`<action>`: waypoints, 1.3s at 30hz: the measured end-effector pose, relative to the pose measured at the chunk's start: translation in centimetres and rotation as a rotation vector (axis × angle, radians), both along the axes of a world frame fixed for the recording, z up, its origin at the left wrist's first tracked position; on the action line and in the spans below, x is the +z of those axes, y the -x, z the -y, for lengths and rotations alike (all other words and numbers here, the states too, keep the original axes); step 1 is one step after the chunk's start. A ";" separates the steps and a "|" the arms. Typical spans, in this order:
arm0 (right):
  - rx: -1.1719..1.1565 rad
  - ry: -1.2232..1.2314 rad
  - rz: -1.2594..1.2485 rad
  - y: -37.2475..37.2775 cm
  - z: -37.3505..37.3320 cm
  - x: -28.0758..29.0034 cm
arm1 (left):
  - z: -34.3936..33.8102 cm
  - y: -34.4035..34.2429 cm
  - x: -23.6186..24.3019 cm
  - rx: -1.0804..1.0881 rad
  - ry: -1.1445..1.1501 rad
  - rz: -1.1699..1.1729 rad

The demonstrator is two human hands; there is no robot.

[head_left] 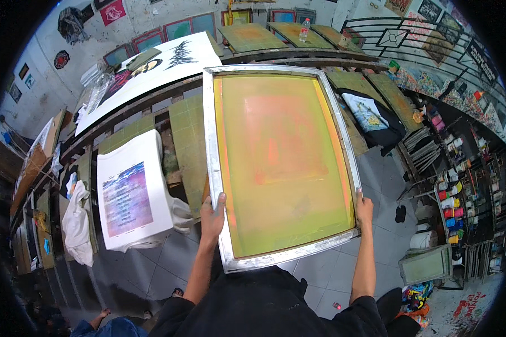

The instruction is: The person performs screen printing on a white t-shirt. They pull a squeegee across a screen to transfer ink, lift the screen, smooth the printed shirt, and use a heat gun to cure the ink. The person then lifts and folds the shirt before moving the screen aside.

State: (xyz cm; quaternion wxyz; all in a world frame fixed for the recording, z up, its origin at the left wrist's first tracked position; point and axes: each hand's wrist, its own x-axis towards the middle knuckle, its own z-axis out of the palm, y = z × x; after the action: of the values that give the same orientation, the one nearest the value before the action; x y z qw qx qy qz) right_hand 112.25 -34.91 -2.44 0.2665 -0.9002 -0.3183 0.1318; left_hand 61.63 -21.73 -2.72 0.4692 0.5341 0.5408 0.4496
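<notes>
My left hand [212, 216] grips the left side of a silver-framed screen [281, 213], thumb on the frame, low down near the corner. My right hand [364, 206] holds the right side of the same screen, which has yellow-green mesh with a faint pinkish patch and orange strips along both long sides. The screen lies across the middle of the view, over green boards [183, 129]. To its left, a white printed garment [126, 199] is spread on a board; to its right, a black garment [382, 132] with a printed white panel rests on another. My hidden fingers curl behind the frame.
A white panel with black artwork [180, 56] lies back left, a bottle [305, 31] farther back. Metal rails join the bench. At right stand shelves of ink containers [452, 202] and leaning screens [424, 264]. Another person's hand [104, 313] shows at the lower left, above tiled floor.
</notes>
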 end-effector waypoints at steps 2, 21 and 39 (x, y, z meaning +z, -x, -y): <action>0.005 0.006 0.006 -4.3 -1.0 -0.9 | -1.5 -3.8 -0.4 0.012 -0.022 -0.062; 0.081 0.064 0.055 -25.9 -11.0 -5.7 | -7.9 -25.5 -4.1 0.054 0.165 -0.063; 0.202 0.149 -0.020 -32.0 -21.1 -7.5 | -10.1 -31.2 -11.9 0.226 0.238 -0.157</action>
State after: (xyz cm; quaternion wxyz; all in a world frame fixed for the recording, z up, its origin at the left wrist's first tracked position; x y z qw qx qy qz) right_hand 144.23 -13.80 -9.97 0.1877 -0.8795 -0.3939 0.1902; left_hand 92.79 -11.61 -14.58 0.4319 0.4442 0.6818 0.3890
